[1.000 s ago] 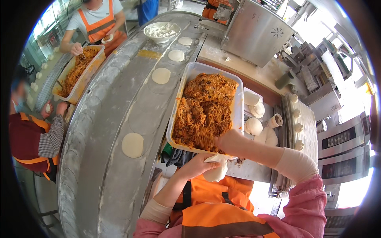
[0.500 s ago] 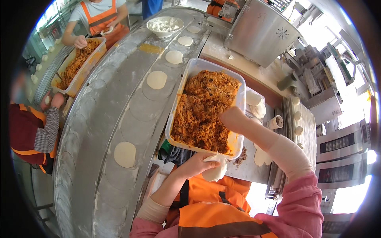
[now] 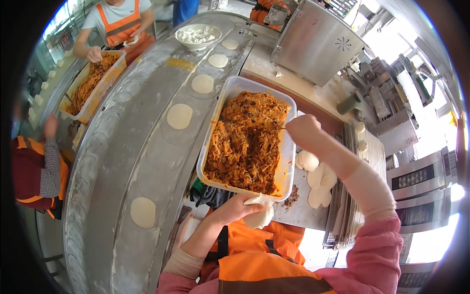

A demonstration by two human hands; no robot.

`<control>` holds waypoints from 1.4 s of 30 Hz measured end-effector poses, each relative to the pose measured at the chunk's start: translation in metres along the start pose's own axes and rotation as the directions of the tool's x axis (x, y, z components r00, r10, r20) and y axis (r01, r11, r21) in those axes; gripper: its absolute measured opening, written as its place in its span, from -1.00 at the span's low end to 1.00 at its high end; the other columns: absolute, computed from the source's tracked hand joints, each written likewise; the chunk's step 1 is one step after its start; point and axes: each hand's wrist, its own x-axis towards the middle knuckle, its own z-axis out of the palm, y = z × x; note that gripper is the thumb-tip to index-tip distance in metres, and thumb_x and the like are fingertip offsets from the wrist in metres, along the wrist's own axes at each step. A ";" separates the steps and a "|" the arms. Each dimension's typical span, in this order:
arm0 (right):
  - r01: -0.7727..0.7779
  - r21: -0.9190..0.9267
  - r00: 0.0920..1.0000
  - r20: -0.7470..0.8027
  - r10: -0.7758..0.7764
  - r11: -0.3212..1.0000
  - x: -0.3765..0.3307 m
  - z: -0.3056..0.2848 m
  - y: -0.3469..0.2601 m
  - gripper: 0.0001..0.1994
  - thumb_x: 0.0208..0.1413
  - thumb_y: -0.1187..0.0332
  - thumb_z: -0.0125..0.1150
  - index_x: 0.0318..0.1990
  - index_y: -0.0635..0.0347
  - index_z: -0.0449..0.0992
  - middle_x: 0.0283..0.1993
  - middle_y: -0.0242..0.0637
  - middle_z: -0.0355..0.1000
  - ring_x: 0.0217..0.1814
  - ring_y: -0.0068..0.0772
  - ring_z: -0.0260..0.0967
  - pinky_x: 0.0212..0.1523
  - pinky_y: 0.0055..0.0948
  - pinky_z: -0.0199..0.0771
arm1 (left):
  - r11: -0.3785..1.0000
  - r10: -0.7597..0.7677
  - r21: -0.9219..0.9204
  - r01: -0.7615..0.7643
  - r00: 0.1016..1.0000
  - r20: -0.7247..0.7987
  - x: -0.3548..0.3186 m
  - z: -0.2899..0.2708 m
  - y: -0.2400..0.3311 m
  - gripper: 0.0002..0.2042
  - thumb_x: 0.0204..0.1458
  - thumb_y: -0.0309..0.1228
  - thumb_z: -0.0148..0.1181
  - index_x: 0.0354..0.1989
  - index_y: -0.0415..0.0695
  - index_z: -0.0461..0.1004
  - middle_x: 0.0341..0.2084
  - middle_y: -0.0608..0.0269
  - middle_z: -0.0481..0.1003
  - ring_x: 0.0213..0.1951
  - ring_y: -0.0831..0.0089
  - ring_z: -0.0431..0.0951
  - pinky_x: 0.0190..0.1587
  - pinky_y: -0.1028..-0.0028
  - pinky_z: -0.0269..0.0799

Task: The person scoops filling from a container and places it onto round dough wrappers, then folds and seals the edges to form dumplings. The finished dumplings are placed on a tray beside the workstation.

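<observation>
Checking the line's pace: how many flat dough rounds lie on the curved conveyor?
5: dough round nearest, next, third, fourth, farthest beside the white bowl. Any farther ones may be hidden.

No packages, labels, signs or screens visible. Filling sits in open unmarked tubs. Machine panels at right show no readable display.

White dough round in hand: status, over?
Left hand cups white dough round. Right hand dips thin utensil into orange shredded filling. Nothing blocking.
</observation>
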 end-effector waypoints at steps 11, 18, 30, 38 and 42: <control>0.412 0.013 0.908 -0.087 -0.410 0.911 -0.078 0.039 -0.093 -0.94 -0.17 0.37 0.33 -0.47 0.01 0.59 -0.50 -0.42 0.53 -0.40 -0.33 0.56 -0.50 -0.33 0.46 | 0.997 -0.034 -0.069 0.035 0.999 0.013 -0.001 0.001 0.006 -0.68 0.14 -0.28 0.23 -0.04 -0.23 0.51 -0.19 0.32 0.55 -0.15 0.58 0.48 -0.08 0.51 0.38; 0.063 0.104 0.998 0.010 -0.065 0.993 -0.035 -0.027 0.014 -0.98 -0.18 0.39 0.28 -0.52 0.05 0.59 -0.55 -0.35 0.51 -0.44 -0.24 0.52 -0.47 -0.30 0.50 | 1.000 0.007 -0.027 -0.007 1.000 -0.007 -0.001 0.000 0.002 -0.68 0.13 -0.26 0.23 -0.05 -0.25 0.51 -0.18 0.30 0.54 -0.14 0.57 0.47 -0.06 0.50 0.37; 0.289 0.074 0.948 -0.158 -0.275 0.954 -0.020 -0.018 -0.014 -0.95 -0.07 0.45 0.19 -0.40 0.10 0.53 -0.48 -0.32 0.51 -0.37 -0.26 0.55 -0.48 -0.30 0.49 | 1.000 0.008 -0.030 -0.007 0.999 0.042 0.000 -0.002 0.003 -0.66 0.12 -0.26 0.25 -0.03 -0.24 0.52 -0.17 0.26 0.56 -0.11 0.55 0.49 -0.03 0.49 0.37; 0.273 0.090 0.939 -0.242 -0.245 0.958 0.072 -0.025 -0.052 -0.97 -0.09 0.45 0.25 -0.49 0.13 0.59 -0.45 -0.25 0.56 -0.34 -0.22 0.56 -0.42 -0.25 0.54 | 1.000 -0.002 -0.008 0.002 1.000 0.003 0.005 0.001 0.005 -0.66 0.13 -0.25 0.24 -0.02 -0.22 0.51 -0.21 0.30 0.56 -0.16 0.57 0.49 -0.08 0.52 0.37; 0.400 0.152 0.910 -0.183 -0.372 0.904 0.025 -0.006 -0.081 -0.92 -0.07 0.42 0.23 -0.41 0.21 0.56 -0.49 -0.20 0.54 -0.39 -0.17 0.56 -0.43 -0.22 0.53 | 1.000 -0.014 0.017 0.014 0.999 0.029 0.001 0.000 0.005 -0.67 0.14 -0.27 0.23 -0.01 -0.22 0.51 -0.18 0.29 0.56 -0.12 0.57 0.48 -0.04 0.51 0.37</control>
